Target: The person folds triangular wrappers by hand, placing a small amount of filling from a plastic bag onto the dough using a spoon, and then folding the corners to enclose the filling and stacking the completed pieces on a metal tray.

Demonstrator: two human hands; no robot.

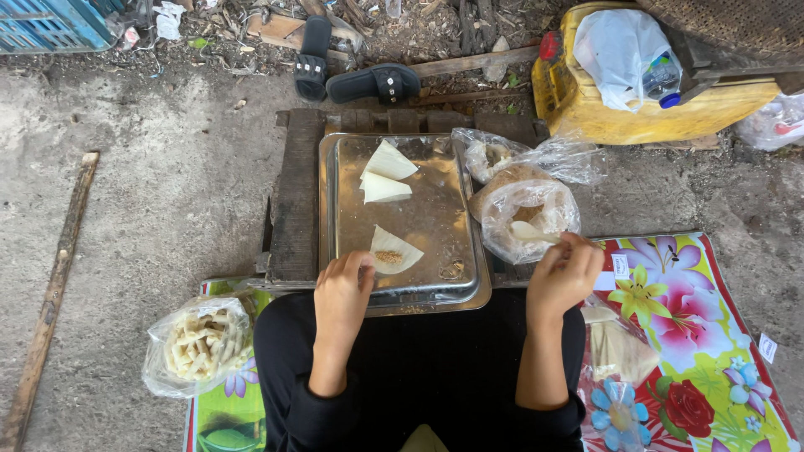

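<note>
A steel tray lies on a low wooden pallet in front of me. On it lie two folded white dough triangles at the far end. A third open wrapper with a small heap of brown filling sits near the front. My left hand presses the edge of that wrapper. My right hand holds a pale spoon whose bowl reaches into a clear plastic bag of brown filling beside the tray.
A second clear bag lies behind the filling bag. A bag of twisted pastry pieces sits at my left knee. Plain wrappers in plastic rest on the flowered mat. A yellow container, sandals, a wooden stick.
</note>
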